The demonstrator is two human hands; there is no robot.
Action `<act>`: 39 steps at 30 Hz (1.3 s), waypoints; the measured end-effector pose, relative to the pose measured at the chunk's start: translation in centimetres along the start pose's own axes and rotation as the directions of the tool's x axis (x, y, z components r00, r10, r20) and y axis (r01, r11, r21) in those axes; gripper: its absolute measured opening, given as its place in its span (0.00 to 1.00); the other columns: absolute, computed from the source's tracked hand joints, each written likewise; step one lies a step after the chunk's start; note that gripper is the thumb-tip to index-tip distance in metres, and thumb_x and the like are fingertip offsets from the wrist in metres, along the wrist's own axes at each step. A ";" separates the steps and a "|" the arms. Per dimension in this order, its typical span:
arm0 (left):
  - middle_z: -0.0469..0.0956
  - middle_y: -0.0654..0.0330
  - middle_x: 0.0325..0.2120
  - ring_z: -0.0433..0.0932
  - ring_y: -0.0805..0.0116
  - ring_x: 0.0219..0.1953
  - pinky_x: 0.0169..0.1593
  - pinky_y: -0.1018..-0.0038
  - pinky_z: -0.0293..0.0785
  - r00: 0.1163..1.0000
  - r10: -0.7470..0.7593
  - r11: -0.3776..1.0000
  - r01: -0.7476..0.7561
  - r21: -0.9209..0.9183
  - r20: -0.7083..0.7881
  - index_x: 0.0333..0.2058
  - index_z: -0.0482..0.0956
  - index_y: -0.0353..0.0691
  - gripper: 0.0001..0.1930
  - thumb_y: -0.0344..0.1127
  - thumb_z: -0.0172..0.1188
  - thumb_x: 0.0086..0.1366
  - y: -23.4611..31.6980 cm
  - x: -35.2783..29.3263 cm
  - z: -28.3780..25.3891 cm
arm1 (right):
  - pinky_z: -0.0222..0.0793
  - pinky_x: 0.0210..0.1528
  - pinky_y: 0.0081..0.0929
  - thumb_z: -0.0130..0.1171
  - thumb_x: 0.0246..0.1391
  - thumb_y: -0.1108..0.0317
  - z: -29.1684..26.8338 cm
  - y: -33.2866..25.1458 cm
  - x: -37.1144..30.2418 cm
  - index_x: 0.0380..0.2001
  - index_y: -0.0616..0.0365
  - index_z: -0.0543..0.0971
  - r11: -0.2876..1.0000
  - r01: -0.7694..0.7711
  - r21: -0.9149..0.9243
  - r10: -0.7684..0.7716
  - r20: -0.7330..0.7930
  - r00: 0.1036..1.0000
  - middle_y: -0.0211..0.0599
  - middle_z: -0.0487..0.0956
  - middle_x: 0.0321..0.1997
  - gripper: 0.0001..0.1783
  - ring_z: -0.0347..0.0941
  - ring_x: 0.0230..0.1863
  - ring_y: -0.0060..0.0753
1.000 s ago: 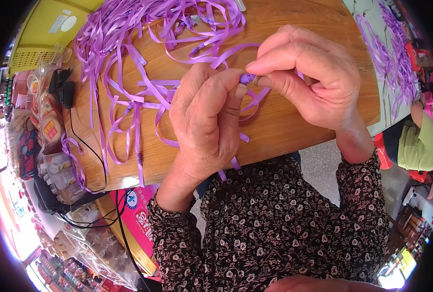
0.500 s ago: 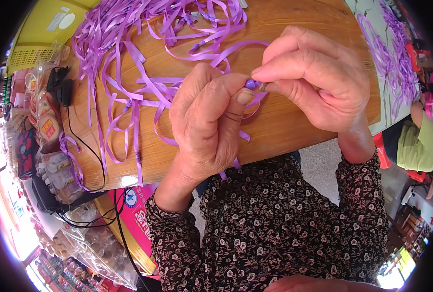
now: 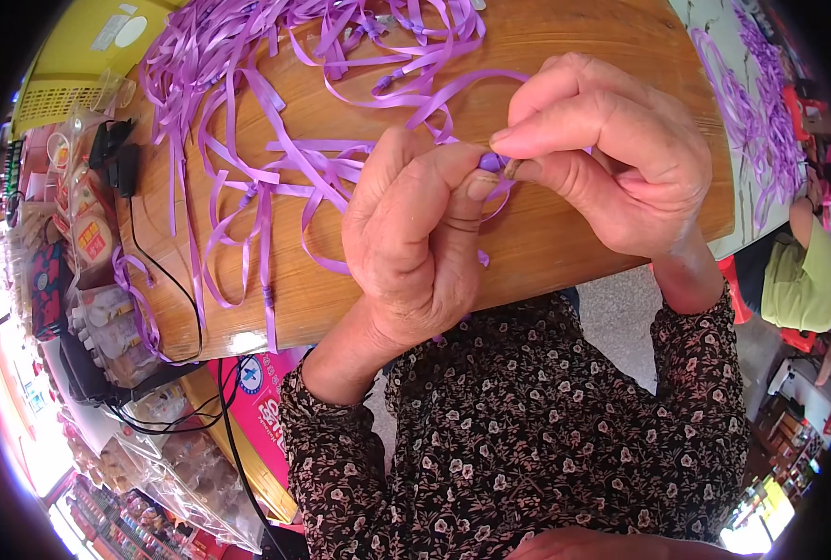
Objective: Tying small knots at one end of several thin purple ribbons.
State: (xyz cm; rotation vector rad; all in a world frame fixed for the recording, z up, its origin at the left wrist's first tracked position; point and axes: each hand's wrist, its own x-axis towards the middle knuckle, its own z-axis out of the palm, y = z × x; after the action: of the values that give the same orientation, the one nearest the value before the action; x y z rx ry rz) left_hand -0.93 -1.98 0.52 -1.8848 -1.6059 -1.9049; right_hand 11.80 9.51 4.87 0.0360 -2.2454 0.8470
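Observation:
Over the near part of the wooden table, my left hand (image 3: 411, 238) pinches a small purple plastic piece (image 3: 491, 162) between thumb and forefinger, its other fingers curled in. My right hand (image 3: 621, 154) meets it from the other side, thumb and forefinger closed at the right end of the same piece. A loop of purple ribbon (image 3: 471, 79) runs behind my fingers; how it joins the piece is hidden. Farther left lies a tangled heap of purple ribbons (image 3: 215, 51), several with small darker purple fittings on them.
A yellow-green basket (image 3: 51, 107) stands at the far left beside bagged goods (image 3: 89, 238). A black adapter (image 3: 126, 168) trails its cord along the wooden table's (image 3: 565, 252) left side. More purple ribbons (image 3: 761, 121) lie on a white table at right, near a person in yellow-green (image 3: 789, 285).
My left hand has shifted slightly right, and the pinched purple piece has moved a little right with it. My right hand keeps nearly the same place and pinch.

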 end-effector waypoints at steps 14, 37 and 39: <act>0.70 0.57 0.20 0.66 0.67 0.20 0.21 0.76 0.62 0.999 -0.032 0.999 0.032 0.003 -0.012 0.31 0.74 0.29 0.09 0.17 0.60 0.49 0.1 -0.2 -0.4 | 0.61 0.24 0.21 0.62 0.41 0.80 0.4 0.1 0.2 0.29 0.68 0.76 0.998 0.019 0.052 -0.021 0.051 0.998 0.42 0.73 0.27 0.08 0.68 0.24 0.29; 0.68 0.63 0.23 0.64 0.75 0.26 0.32 0.81 0.62 0.901 -0.432 0.820 0.413 -0.397 0.045 0.31 0.74 0.32 0.02 0.23 0.52 0.62 -0.9 -0.5 0.4 | 0.68 0.32 0.16 0.63 0.42 0.79 0.7 1.3 0.1 0.37 0.67 0.77 0.945 -0.216 0.245 0.229 -0.026 0.973 0.40 0.77 0.34 0.15 0.73 0.31 0.24; 0.68 0.63 0.22 0.64 0.74 0.25 0.30 0.80 0.62 0.936 -0.352 0.880 0.343 -0.328 0.033 0.31 0.74 0.33 0.01 0.23 0.53 0.61 -1.0 -0.4 0.2 | 0.68 0.31 0.17 0.63 0.42 0.79 0.3 1.9 0.1 0.37 0.67 0.78 0.990 -0.062 0.129 0.060 0.022 0.998 0.40 0.77 0.33 0.15 0.74 0.31 0.26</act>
State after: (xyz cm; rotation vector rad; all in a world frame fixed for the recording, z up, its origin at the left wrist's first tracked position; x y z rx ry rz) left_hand -1.27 -1.62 -0.44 -1.7506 -1.8169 -2.4725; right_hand 11.03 10.85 3.76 0.0353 -2.2151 1.0283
